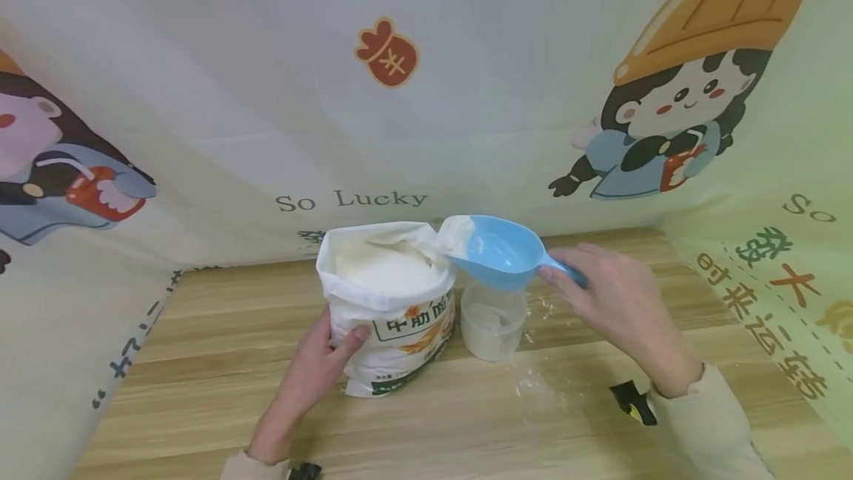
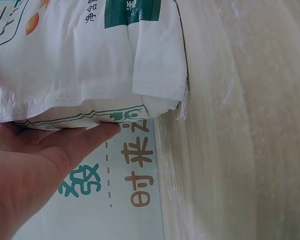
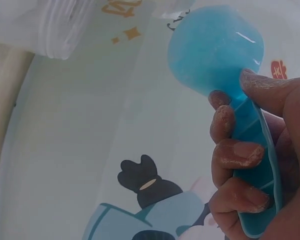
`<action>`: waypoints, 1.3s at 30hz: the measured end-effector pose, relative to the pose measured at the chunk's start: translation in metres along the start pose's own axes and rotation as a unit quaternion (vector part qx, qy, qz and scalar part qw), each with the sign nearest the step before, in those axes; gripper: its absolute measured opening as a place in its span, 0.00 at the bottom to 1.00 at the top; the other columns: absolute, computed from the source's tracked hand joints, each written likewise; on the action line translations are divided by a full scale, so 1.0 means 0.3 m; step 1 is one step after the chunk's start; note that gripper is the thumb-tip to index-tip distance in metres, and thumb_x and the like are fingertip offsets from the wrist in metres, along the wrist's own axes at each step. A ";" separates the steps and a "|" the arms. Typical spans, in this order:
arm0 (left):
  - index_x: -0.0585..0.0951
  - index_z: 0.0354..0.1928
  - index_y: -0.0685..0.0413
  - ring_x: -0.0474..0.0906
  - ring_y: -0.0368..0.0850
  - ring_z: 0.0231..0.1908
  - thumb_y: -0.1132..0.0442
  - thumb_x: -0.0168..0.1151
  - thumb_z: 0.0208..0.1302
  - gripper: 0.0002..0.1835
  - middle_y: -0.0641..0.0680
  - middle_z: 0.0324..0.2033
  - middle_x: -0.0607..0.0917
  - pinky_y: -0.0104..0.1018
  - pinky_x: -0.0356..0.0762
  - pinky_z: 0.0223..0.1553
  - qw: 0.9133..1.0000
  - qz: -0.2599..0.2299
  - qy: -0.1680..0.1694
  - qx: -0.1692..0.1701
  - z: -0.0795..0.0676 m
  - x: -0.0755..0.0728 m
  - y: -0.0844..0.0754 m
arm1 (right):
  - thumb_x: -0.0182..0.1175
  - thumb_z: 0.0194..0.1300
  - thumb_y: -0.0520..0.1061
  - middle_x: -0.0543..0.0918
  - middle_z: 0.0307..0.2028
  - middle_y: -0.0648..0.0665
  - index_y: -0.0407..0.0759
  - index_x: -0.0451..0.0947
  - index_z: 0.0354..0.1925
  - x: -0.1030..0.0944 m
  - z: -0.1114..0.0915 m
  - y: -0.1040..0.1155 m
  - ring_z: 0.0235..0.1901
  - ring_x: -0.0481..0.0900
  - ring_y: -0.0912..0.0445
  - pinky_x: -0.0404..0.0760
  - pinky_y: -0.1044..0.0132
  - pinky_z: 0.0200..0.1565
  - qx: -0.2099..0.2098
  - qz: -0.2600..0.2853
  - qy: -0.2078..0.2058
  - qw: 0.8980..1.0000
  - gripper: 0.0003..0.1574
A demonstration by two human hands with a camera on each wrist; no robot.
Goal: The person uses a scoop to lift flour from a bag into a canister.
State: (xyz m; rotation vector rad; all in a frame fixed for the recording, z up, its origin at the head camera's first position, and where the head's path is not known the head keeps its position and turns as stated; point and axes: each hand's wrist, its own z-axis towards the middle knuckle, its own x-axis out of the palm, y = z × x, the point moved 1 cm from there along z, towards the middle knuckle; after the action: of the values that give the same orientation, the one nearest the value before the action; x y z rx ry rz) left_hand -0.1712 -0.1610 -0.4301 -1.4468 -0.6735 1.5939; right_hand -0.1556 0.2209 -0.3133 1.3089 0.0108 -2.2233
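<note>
A white printed bag of flour (image 1: 406, 317) stands with its top folded open and flour showing inside. My left hand (image 1: 326, 358) grips the bag's left side, thumb on the front; in the left wrist view the fingers (image 2: 85, 142) lie along the bag's side. My right hand (image 1: 613, 295) holds a blue scoop (image 1: 506, 250) by its handle, with fingers curled round it and dusted white in the right wrist view. White flour sits at the scoop's front lip, which overlaps the bag's right rim. Below the scoop stands a clear plastic jar (image 1: 493, 324) with flour in it.
Spilled flour (image 1: 546, 384) marks the wooden tabletop (image 1: 213, 361) right of the jar. A printed cloth backdrop (image 1: 266, 95) rises behind and along both sides. Black pieces show by both sleeves.
</note>
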 end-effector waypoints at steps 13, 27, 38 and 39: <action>0.70 0.71 0.56 0.80 0.63 0.58 0.52 0.62 0.76 0.28 0.64 0.60 0.82 0.61 0.80 0.56 1.000 -0.001 0.001 0.001 0.003 -0.006 0.006 | 0.70 0.68 0.47 0.90 0.38 0.43 0.44 0.88 0.47 -0.004 -0.078 -0.059 0.30 0.85 0.49 0.79 0.54 0.26 0.023 -0.012 -0.002 1.000 0.12; 0.69 0.72 0.56 0.80 0.63 0.58 0.52 0.62 0.76 0.29 0.65 0.60 0.82 0.61 0.81 0.55 1.000 0.002 0.004 0.001 0.004 -0.006 0.006 | 0.69 0.69 0.50 0.90 0.42 0.39 0.43 0.88 0.50 0.002 -0.142 -0.126 0.26 0.82 0.51 0.74 0.60 0.20 0.048 -0.039 0.045 0.997 0.16; 0.69 0.72 0.55 0.79 0.63 0.59 0.50 0.62 0.76 0.29 0.64 0.61 0.81 0.61 0.80 0.56 1.000 0.002 0.006 -0.002 0.005 -0.006 0.003 | 0.69 0.69 0.54 0.90 0.44 0.39 0.45 0.88 0.53 -0.015 -0.142 -0.132 0.25 0.82 0.52 0.67 0.65 0.17 0.029 -0.087 0.099 0.991 0.20; 0.69 0.72 0.55 0.80 0.63 0.59 0.50 0.62 0.76 0.29 0.64 0.61 0.81 0.61 0.80 0.56 1.000 0.003 0.006 -0.003 0.005 -0.006 0.004 | 0.68 0.69 0.55 0.89 0.46 0.38 0.45 0.88 0.53 -0.018 -0.139 -0.130 0.25 0.83 0.51 0.67 0.65 0.16 0.028 -0.092 0.104 0.990 0.21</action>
State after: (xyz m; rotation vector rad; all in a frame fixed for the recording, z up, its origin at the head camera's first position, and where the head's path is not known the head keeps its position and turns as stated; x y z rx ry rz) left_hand -0.1729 -0.1628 -0.4299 -1.4632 -0.6682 1.5879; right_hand -0.1380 0.2681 -0.3411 1.6246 0.1528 -2.2411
